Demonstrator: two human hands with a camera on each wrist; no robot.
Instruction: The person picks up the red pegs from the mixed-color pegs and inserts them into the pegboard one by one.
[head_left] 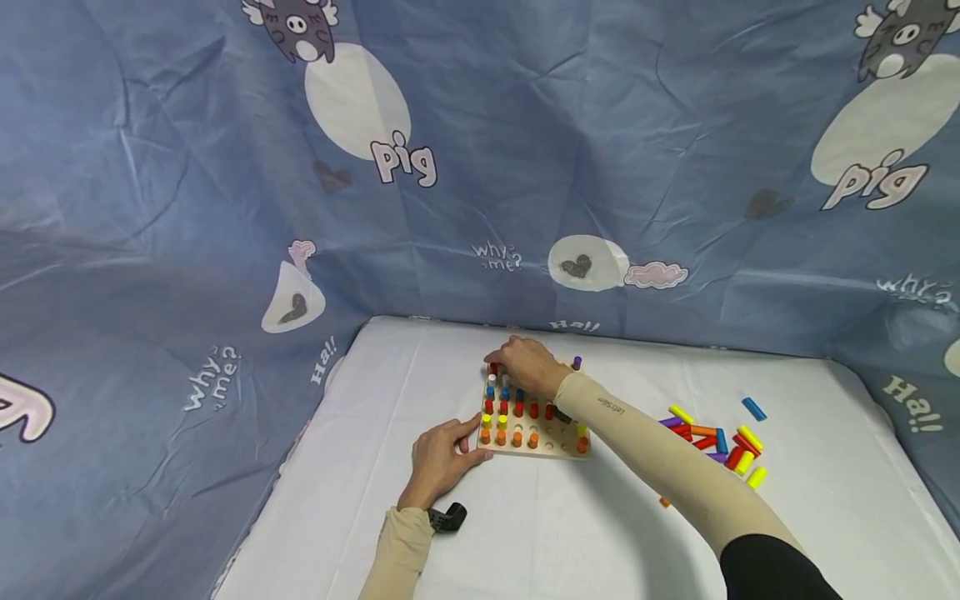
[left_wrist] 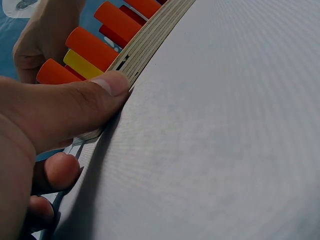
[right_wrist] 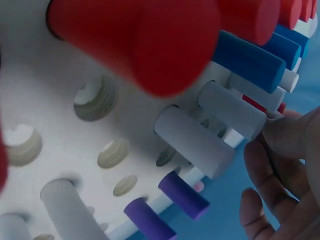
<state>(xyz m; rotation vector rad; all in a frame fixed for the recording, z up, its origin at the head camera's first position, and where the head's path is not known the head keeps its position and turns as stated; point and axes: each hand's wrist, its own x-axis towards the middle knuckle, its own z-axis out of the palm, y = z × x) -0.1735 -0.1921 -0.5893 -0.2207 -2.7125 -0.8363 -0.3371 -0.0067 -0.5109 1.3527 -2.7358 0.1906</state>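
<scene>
Head view: left hand (head_left: 437, 460) clamps the pegboard (head_left: 551, 452)'s near-left corner, right hand (head_left: 528, 367) pinching its far-left red peg (head_left: 492, 368).

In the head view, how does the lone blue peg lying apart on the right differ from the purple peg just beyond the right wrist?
Colour: one is blue, the other purple.
Pose: the blue peg lies on its side; the purple peg stands upright.
Place: the blue peg rests on the white cloth; the purple peg sits in the board.
Both are plain cylinders.

On the table (head_left: 315, 517), the pegboard (head_left: 549, 433) lies left of the loose pegs (head_left: 722, 441), before the hanging cloth (head_left: 510, 183).
</scene>
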